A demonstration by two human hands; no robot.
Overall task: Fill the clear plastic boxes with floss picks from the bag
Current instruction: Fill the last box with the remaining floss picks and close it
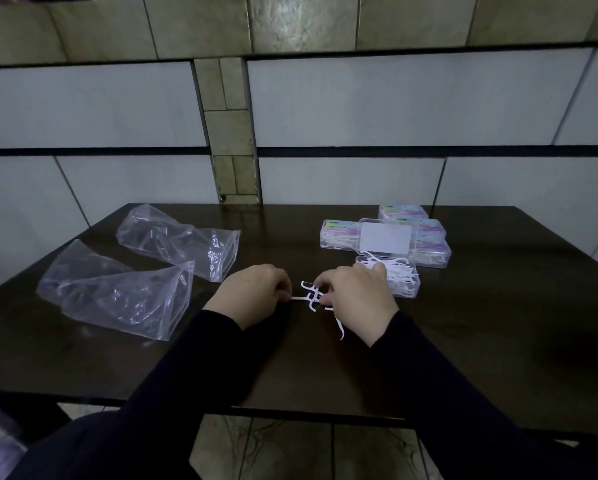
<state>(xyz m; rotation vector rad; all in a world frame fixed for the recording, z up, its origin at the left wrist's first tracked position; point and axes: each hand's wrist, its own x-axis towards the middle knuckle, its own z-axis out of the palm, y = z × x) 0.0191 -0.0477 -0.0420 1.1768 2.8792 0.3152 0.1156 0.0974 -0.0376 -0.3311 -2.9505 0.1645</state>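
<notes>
While my left hand (256, 295) pinches one floss pick's (299, 298) stem and my right hand (356, 299) grips several, they feel light, springy and prone to tangle; stems give the best hold. My open box (399, 280) sits just right.

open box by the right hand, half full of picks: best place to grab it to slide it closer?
Probably by the two long side walls of the open clear box, pinched across the short width from above at its near-right end. That end is bare; the right hand covers the left end, the raised lid blocks the far edge, and loose floss picks heap above the rim.
</notes>
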